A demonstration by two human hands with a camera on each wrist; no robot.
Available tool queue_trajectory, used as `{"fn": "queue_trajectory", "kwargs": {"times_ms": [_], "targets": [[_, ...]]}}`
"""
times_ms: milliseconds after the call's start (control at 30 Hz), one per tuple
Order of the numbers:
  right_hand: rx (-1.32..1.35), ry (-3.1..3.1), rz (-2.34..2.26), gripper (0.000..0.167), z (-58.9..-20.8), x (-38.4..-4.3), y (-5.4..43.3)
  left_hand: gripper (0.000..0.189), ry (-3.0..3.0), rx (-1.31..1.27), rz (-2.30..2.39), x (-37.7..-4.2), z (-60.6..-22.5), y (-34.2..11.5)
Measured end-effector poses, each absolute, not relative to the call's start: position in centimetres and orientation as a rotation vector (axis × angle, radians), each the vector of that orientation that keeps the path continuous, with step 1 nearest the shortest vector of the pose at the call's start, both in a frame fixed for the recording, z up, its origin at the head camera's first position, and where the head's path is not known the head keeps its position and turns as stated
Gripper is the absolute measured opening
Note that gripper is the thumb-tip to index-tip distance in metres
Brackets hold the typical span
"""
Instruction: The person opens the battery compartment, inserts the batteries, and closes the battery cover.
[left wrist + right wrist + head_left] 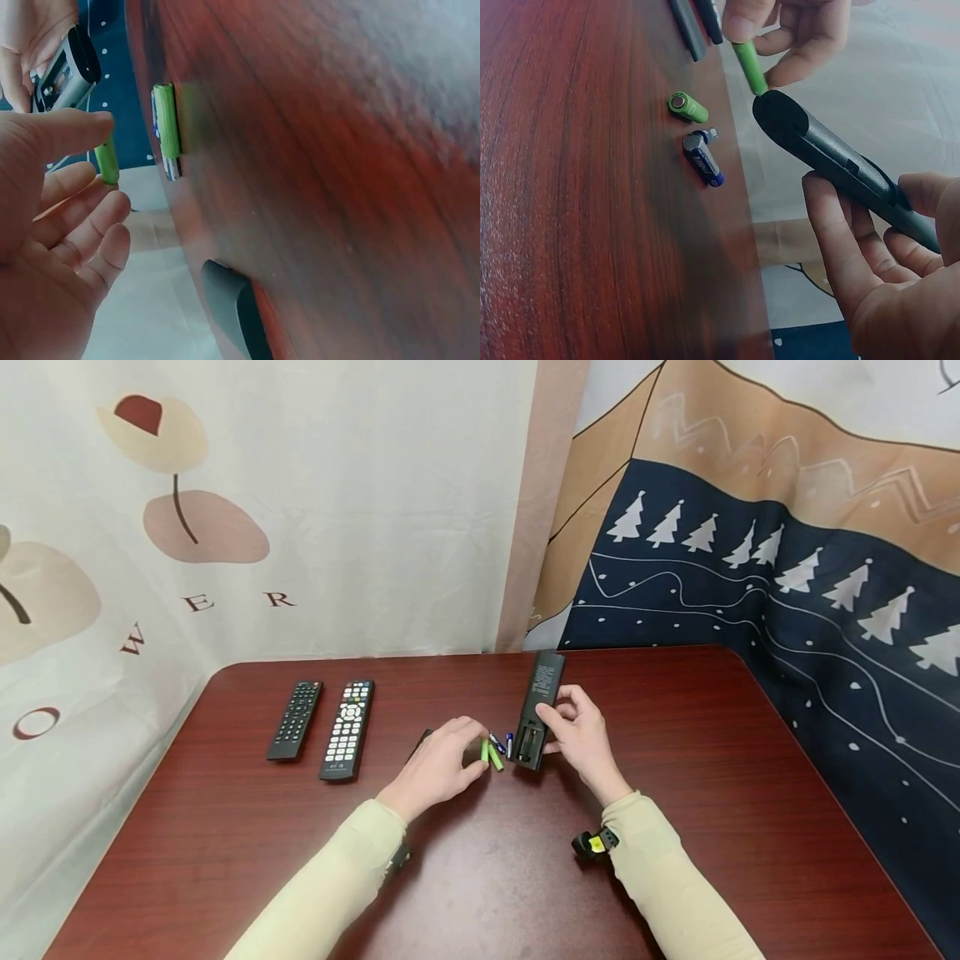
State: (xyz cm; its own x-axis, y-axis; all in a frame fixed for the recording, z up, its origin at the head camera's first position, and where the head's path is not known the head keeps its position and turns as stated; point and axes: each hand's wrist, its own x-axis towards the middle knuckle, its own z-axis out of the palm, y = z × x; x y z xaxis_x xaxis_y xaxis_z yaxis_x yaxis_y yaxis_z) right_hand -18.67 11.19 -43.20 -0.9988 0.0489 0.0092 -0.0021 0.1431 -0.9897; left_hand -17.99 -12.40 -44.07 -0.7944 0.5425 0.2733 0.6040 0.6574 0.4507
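Note:
My left hand [442,764] pinches a green battery [748,66] between thumb and fingers. In my right hand [581,735] is a black remote control [542,681], tilted up with its back toward me and its battery compartment [531,743] uncovered. In the right wrist view the held battery's lower end overlaps the near end of the remote. Another green battery [688,109] lies on the table between the hands, with two blue-and-silver batteries [497,742] close by. A dark, smooth-edged piece [236,307] rests on the table, mostly hidden behind my left hand in the head view.
Two more black remotes lie button side up at the left: a smaller one [296,720] and a longer one with white buttons [347,731]. The reddish-brown table [675,693] ends at the back against printed curtains [375,527].

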Motion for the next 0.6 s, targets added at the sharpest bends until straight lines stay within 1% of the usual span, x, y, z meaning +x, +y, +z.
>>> {"fn": "queue_trajectory", "kwargs": {"times_ms": [333,600], "targets": [[-0.040,-2.331,2.050,0.028,-43.1,-18.7,11.0,0.027,-2.631,-0.986,-0.838,-17.5,-43.6,-11.6],[-0.039,-2.322,2.065,0.028,-43.2,-18.8,10.8,0.023,-2.552,-1.018,-0.869,-17.3,-43.6,-11.1]]}}
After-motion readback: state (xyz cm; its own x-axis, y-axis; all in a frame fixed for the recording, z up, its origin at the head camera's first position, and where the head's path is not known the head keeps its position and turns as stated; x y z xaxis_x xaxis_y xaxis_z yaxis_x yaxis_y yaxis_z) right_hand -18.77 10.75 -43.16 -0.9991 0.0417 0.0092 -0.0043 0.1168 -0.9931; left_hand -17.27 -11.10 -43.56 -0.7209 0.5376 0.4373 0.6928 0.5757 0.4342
